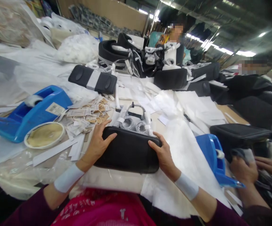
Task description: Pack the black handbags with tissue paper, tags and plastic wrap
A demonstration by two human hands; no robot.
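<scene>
A black bag (pixel 128 150) lies in front of me, its smooth rounded side turned up toward me. My left hand (pixel 100 139) grips its left end, the thumb lying over the top edge. At the other end my right hand (pixel 163 152) holds the upper right corner with thumb and fingers. Wrapped straps (pixel 128 124), coiled in clear plastic, rest just behind the bag's top edge. The undersides of the bag and some fingertips behind it are hidden.
On the left stand a blue tape dispenser (pixel 39 110), a round tub (pixel 45 135) and a pile of tags (pixel 89 114). Another blue dispenser (pixel 211 150) is on the right, near a co-worker's hands (pixel 244 169). Black bags (pixel 92 78) and white paper sheets (pixel 194 106) lie behind.
</scene>
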